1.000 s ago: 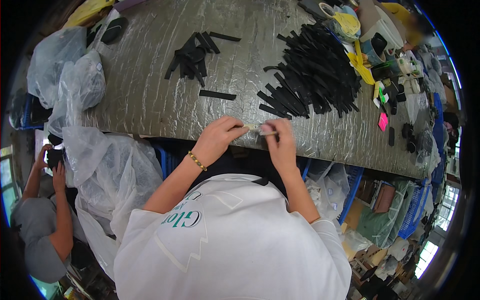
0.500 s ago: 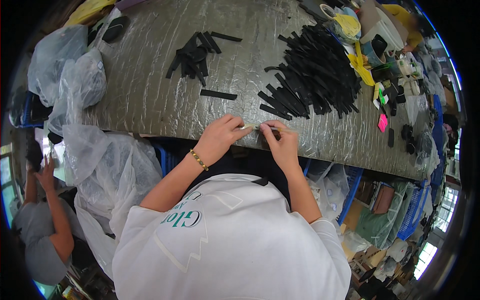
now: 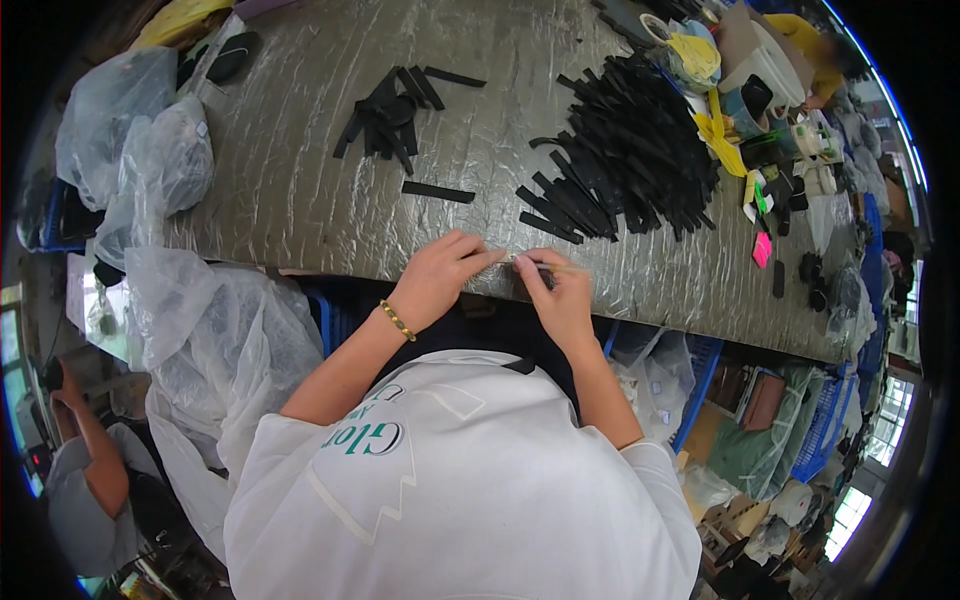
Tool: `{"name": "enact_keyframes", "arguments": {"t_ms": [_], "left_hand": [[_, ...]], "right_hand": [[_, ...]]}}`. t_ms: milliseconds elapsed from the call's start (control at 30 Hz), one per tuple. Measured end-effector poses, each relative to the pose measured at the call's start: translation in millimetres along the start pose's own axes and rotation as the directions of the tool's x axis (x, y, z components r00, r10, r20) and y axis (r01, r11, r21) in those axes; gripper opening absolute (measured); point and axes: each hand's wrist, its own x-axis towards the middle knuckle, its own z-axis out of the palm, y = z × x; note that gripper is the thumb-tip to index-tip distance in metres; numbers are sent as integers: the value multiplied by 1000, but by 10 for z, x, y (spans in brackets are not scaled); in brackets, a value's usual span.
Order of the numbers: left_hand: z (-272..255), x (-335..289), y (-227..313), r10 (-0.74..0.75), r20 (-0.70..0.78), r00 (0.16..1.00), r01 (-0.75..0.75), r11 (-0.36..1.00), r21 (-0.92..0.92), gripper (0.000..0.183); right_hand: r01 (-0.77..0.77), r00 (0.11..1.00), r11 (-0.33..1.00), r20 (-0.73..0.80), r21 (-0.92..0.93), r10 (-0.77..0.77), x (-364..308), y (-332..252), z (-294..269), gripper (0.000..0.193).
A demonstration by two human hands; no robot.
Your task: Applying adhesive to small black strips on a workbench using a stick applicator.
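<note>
Over the near edge of the table, my two hands meet at the fingertips. My left hand (image 3: 436, 278), with a beaded bracelet at the wrist, pinches one end of a tiny pale piece (image 3: 508, 257); its kind is too small to tell. Closed at the other end is my right hand (image 3: 562, 302), with a thin pale stick-like thing (image 3: 560, 266) lying across its fingers. A single black strip (image 3: 438, 192) lies just beyond my left hand. Past my right hand spreads a large heap of black strips (image 3: 640, 150). A smaller black bunch (image 3: 385, 120) sits farther left.
A silvery film-covered table (image 3: 290, 190) extends ahead. Clear plastic bags (image 3: 120, 130) crowd its left side, and another bag (image 3: 220, 340) hangs nearer. Tubs (image 3: 765, 70), a pink tag (image 3: 762, 250) and small black parts fill the right. A co-worker (image 3: 85, 490) is at lower left.
My right hand has shifted slightly down and left, its fingertips closing in on the pale piece, which shows less now. At lower left the co-worker's arms have lowered and moved left.
</note>
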Motion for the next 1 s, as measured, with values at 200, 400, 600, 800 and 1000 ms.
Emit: {"name": "enact_keyframes", "arguments": {"t_ms": [200,400,600,800,1000], "left_hand": [[-12,35,33,-122,-32,992,115,981,-158,59],[-18,30,30,-120,-51,991,110,979,-171,58],[-14,29,25,-147,-45,988,137,974,-181,56],[-54,45,34,-106,-101,989,81,972,-222,30],[-373,138,-100,-70,-147,987,38,977,-211,17]], "right_hand": [[92,995,991,30,-96,-90,71,28,203,13],[104,995,987,6,-122,-104,104,-58,261,13],[236,971,965,59,-118,-231,141,20,111,13],[314,943,884,219,-345,-249,171,60,-16,23],[346,936,909,151,-233,-317,394,-126,0,29]]}}
